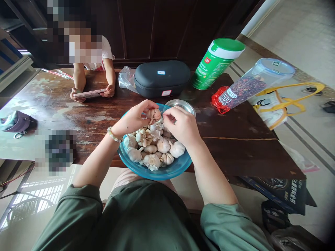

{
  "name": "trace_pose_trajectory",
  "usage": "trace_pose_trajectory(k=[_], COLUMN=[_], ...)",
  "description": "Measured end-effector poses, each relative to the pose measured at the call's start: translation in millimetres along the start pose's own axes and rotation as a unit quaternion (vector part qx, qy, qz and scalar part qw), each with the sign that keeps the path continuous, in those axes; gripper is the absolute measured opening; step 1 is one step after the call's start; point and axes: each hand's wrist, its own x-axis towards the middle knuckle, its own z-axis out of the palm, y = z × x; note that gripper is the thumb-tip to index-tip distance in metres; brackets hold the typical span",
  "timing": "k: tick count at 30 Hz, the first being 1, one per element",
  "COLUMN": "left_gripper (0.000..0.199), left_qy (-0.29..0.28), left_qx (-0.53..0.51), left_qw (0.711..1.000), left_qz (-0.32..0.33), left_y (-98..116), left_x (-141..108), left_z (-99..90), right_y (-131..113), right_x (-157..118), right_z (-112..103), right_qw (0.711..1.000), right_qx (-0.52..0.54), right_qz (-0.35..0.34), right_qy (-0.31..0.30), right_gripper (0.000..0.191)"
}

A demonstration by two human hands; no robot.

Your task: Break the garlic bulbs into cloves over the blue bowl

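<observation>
My left hand [136, 118] is closed on a garlic bulb [154, 114], thumb and fingers round its side, above a blue bowl [157, 175]. Beside it, my right hand [182, 124] is pinched shut close to the bulb; its fingertips are partly hidden, and I cannot make out what is between them. Many whitish garlic bulbs [163, 144] fill the blue bowl, some with papery skin coming loose. Just behind the right hand is a shiny metal bowl [192, 108], partly covered by that hand.
Behind the bowls are a black case [162, 78], a green canister [214, 64] and a clear container [251, 85] on red plastic. Across the wooden table [235, 150] a person [107, 69] holds a tablet [89, 93]. A small pouch [19, 120] lies at left.
</observation>
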Motion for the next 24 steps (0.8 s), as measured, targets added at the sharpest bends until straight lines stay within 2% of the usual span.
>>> trace_pose_trajectory(k=[4, 7, 13, 18, 24], left_gripper=[0.039, 0.038, 0.041, 0.046, 0.046], left_qy=[0.004, 0.005, 0.003, 0.003, 0.002], left_qx=[0.009, 0.013, -0.031, -0.078, -0.120], left_qw=[1.000, 1.000, 1.000, 0.997, 0.992], left_qz=[-0.011, -0.007, -0.005, -0.030, -0.045], left_y=[0.3, 0.2, 0.0, 3.2, 6.4], left_x=[0.2, 0.5, 0.1, -1.0, -2.2], left_z=[-0.4, -0.7, -3.3, -5.7, -5.5], right_y=[3.0, 5.3, 1.0, -1.5, -0.9], right_x=[-0.4, -0.8, -1.4, -1.5, -1.6], right_z=[1.0, 2.3, -0.9, -1.5, 1.4], right_qw=[1.000, 1.000, 0.994, 0.982, 0.982], right_qx=[-0.007, 0.015, 0.053, 0.060, 0.052], right_qz=[0.019, 0.007, -0.068, -0.131, -0.153], right_qy=[0.006, 0.006, 0.066, 0.120, 0.096], right_gripper=[0.013, 0.013, 0.016, 0.017, 0.028])
